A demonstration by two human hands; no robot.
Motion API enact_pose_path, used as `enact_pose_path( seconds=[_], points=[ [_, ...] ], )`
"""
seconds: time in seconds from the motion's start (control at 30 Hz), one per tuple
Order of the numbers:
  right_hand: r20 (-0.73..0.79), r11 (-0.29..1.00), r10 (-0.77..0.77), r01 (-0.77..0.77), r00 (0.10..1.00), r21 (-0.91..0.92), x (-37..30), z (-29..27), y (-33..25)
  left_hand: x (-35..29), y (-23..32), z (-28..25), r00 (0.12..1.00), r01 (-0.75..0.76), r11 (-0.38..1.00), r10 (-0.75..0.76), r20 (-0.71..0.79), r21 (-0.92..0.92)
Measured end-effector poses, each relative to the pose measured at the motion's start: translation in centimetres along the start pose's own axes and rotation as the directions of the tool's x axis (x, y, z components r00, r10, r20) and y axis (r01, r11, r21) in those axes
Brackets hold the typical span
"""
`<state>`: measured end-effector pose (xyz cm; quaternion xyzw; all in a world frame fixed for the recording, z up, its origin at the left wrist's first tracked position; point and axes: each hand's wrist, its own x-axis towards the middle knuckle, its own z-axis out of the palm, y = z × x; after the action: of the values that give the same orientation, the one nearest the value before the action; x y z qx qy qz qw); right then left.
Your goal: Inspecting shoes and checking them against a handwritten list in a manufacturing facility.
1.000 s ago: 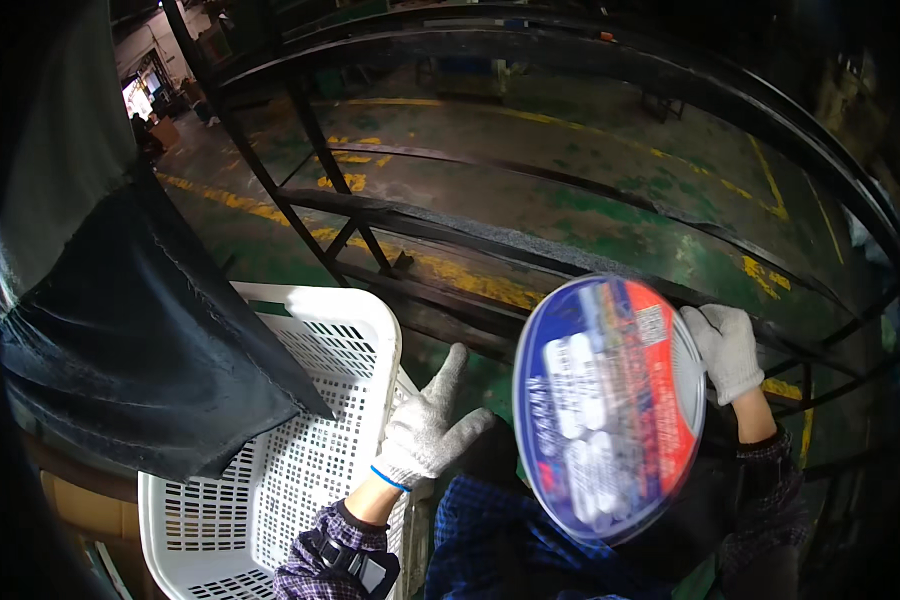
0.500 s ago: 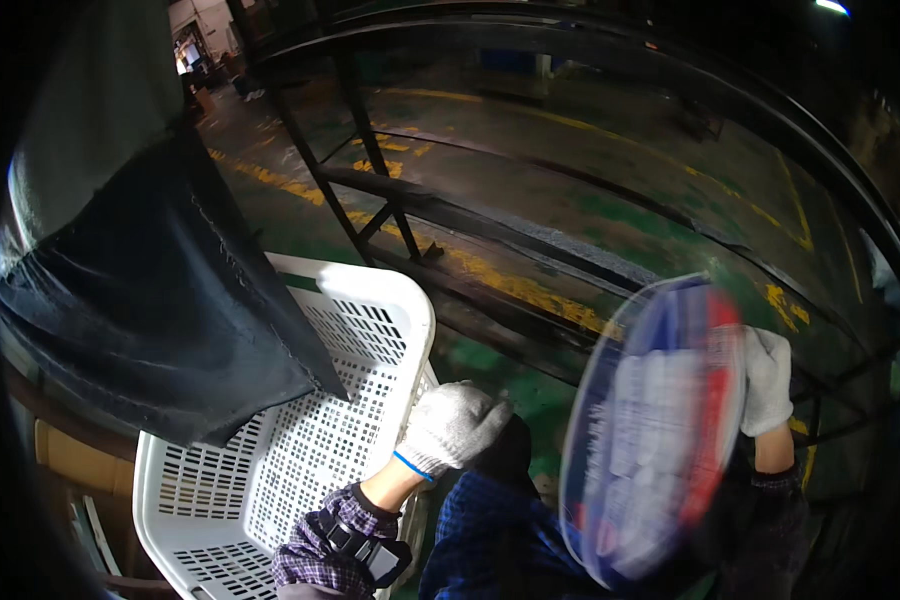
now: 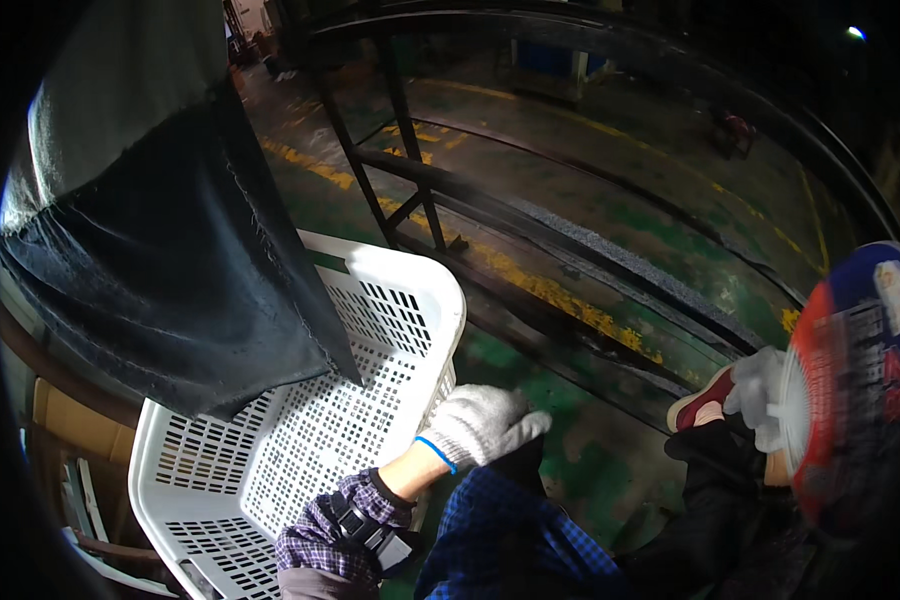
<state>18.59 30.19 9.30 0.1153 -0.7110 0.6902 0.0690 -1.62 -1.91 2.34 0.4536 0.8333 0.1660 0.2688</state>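
Observation:
My right hand, in a pale knitted glove, is closed around the lower part of a rounded plastic hand fan. The fan is red and dark blue, with white ribs near the grip and printing blurred by motion. It is at the far right, partly lost in the dark rim. My left hand, gloved the same way with a blue cuff edge, lies by my knee with loosely curled fingers and nothing visible in them. Just left of it is a white perforated plastic basket, its inside partly hidden by a hanging dark cloth.
A dark metal frame with long rails crosses ahead. Beyond it runs a green floor with worn yellow lines. A red shoe shows beside my right hand. Brown cardboard stands at the left, behind the basket.
The fan has swung from the front of my lap out to the far right, turning with my right hand. My left hand stays near the knee. The view has shifted slightly.

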Motion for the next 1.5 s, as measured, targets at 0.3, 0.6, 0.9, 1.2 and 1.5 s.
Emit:
enact_pose_path(
  seconds=[0.3,0.6,0.9,1.2,1.5],
  points=[
    [-0.411,0.954,0.220,-0.107,0.885,0.279,-3.5,-1.2,1.9,0.1,-1.4,1.5,0.965,-0.155,0.982,0.127,0.231,0.104],
    [-0.746,0.896,0.233,-0.436,0.623,-0.084,-1.6,0.9,2.1,0.1,-1.6,2.0,0.974,-0.178,0.976,0.157,0.164,0.127],
    [-0.766,0.729,0.222,-0.625,0.603,-0.281,-2.4,-0.2,3.4,0.0,-1.8,2.3,0.976,-0.193,0.975,0.179,0.126,0.106],
    [-0.736,0.591,-0.108,-0.552,0.668,-0.588,-1.9,0.7,3.4,0.2,-1.7,2.1,0.974,-0.197,0.972,0.178,0.142,0.130],
    [-0.668,0.940,0.232,-0.341,0.707,-0.034,-4.2,-2.2,5.5,0.1,-1.6,1.9,0.964,-0.168,0.977,0.134,0.229,0.134]
  ],
)
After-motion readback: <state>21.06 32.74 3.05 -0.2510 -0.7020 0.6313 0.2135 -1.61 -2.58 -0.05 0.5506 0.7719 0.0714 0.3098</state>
